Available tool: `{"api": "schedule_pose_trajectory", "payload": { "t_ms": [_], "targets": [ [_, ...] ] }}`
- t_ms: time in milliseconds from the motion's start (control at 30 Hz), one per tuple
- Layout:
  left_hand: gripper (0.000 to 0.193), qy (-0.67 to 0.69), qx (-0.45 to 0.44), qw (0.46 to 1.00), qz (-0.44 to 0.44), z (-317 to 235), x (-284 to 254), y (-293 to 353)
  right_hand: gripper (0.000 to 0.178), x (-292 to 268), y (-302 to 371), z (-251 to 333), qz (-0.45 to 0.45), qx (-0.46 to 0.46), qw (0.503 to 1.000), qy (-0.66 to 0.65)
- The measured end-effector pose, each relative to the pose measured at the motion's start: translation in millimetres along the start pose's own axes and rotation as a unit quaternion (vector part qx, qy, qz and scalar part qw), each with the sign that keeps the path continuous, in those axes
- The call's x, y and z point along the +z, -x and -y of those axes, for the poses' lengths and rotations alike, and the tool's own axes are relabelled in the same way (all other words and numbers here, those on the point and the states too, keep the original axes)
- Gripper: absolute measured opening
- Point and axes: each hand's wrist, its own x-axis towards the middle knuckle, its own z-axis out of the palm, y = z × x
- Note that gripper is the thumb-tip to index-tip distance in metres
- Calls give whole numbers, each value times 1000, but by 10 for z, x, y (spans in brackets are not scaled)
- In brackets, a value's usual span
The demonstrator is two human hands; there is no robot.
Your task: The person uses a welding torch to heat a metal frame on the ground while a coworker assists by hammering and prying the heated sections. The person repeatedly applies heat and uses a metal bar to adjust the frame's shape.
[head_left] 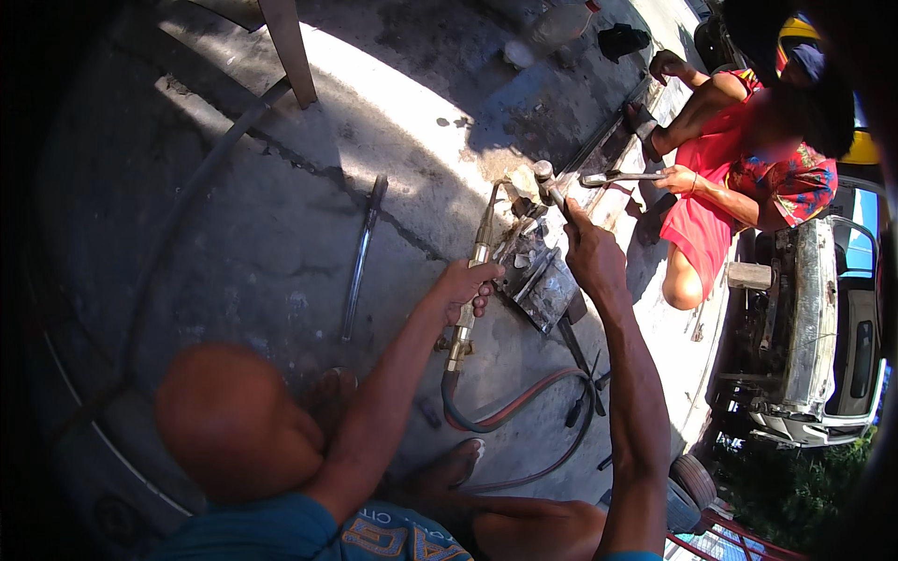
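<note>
"Quick rundown, biggest 1st?"
"Vehicle body (806,318), R. Co-worker (716,159), far R, w/ handled tool (622,177) aimed at the work. Metal piece (549,301), mid-scene, on floor (271,299). Torch (465,323), just L of metal: L hand (468,288) wrapped round it. Hammer (543,170): R hand (591,251) clenched on handle, head far end."
"Risks?"
"Can't tell if torch's lit. If so, tip drifting R could burn R hand. Glancing blow could hit co-worker's tool, or fling bits."
</note>
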Motion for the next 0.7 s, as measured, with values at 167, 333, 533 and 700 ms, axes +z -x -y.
{"api": "schedule_pose_trajectory", "payload": {
  "t_ms": [167, 333, 533, 700],
  "targets": [
    [24, 17, 4, 1000, 16, 36, -51, 31, 49, -257, 115, 308, -195, -40, 977, -80],
    [23, 13, -6, 1000, 19, 102, -13, 39, 66, 408, 323, -6, -210, -68, 972, -85],
    [24, 0, 3, 1000, 24, 63, 39, 55, 49, 93, 119, 106, -72, -10, 997, -34],
    [24, 2, -1, 1000, 25, 55, -8, 45, 60, -101, 211, 356, -216, -25, 973, -75]
  ]
}}
